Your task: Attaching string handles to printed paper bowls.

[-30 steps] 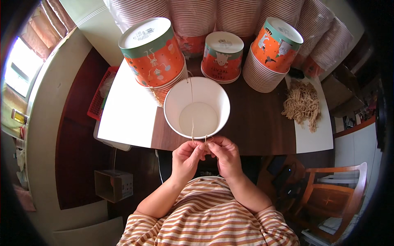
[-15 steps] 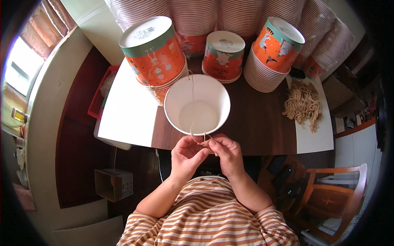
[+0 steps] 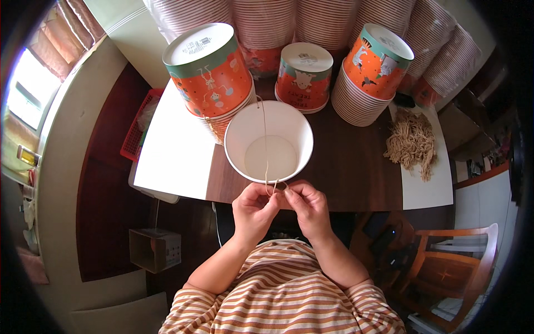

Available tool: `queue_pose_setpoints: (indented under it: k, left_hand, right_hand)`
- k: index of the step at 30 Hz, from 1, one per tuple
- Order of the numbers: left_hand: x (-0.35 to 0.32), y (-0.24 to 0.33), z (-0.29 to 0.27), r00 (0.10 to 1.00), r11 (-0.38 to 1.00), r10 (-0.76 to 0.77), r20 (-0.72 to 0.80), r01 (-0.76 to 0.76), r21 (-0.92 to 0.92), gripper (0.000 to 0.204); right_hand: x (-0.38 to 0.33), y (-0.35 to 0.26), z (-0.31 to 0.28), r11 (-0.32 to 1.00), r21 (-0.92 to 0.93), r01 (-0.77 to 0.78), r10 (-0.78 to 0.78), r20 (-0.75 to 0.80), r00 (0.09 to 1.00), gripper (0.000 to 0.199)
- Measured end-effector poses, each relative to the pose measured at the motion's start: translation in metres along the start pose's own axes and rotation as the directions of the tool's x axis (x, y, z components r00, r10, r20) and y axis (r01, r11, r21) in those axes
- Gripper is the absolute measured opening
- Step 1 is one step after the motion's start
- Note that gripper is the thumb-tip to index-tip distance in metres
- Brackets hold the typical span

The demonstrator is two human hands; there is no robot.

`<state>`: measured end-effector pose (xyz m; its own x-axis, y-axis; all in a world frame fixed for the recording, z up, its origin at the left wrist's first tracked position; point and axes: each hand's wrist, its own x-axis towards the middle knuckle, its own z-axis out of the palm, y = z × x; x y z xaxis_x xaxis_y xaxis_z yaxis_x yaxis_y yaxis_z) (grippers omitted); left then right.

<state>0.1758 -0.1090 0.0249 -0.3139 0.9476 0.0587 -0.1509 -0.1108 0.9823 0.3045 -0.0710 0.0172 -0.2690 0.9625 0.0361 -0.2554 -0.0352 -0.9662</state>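
At the near rim of the bucket [image 3: 297, 139], our left hand [image 3: 254, 209] now brings thumb to finger, pinching the cord [image 3: 266, 131]; our right hand [image 3: 307, 207] pinches it too. The cord crosses the bucket's mouth, and its loop [image 3: 286, 185] looks slack, so our tying seems unfinished.

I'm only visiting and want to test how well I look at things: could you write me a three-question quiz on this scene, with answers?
1. True or false: the pile of tan strings lies to the right of the open white-lined bucket.
2. Multiple choice: what do the left hand and right hand hold between their fingers?
A) a pair of scissors
B) a thin cord
C) a wooden spoon
3. Fill in: the base of the middle orange-and-green bucket faces ___.

Key: 1. True. 2. B. 3. Up.
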Motion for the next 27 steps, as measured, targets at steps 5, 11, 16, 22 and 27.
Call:
queue_pose_setpoints:
  k: [5,11,16,22,27]
  left_hand:
    - [0.002,0.005,-0.003,0.999,0.999,-0.052,0.0,0.052,0.009,0.007]
    - [0.005,0.008,-0.008,0.99,0.981,-0.132,0.05,0.138,-0.139,0.008]
    - [0.007,0.01,-0.013,0.982,0.963,-0.162,0.098,0.179,-0.202,0.009]
    - [0.006,0.008,-0.014,0.971,0.938,-0.214,0.106,0.235,-0.257,0.01]
    - [0.003,0.009,-0.017,0.962,0.919,-0.24,0.129,0.268,-0.289,0.012]
  right_hand:
    - [0.003,-0.002,0.0,1.0,-0.011,0.012,-0.012,-0.014,1.0,0.013]
    - [0.004,-0.006,0.003,0.996,0.079,-0.03,0.03,0.004,1.0,0.014]
    - [0.005,0.001,0.001,0.997,0.073,-0.028,0.029,-0.003,1.0,0.015]
    - [0.0,-0.01,0.01,0.957,0.273,-0.101,0.079,0.09,0.993,0.016]
    - [-0.001,0.001,0.012,0.981,0.192,-0.035,0.02,0.077,0.997,0.011]
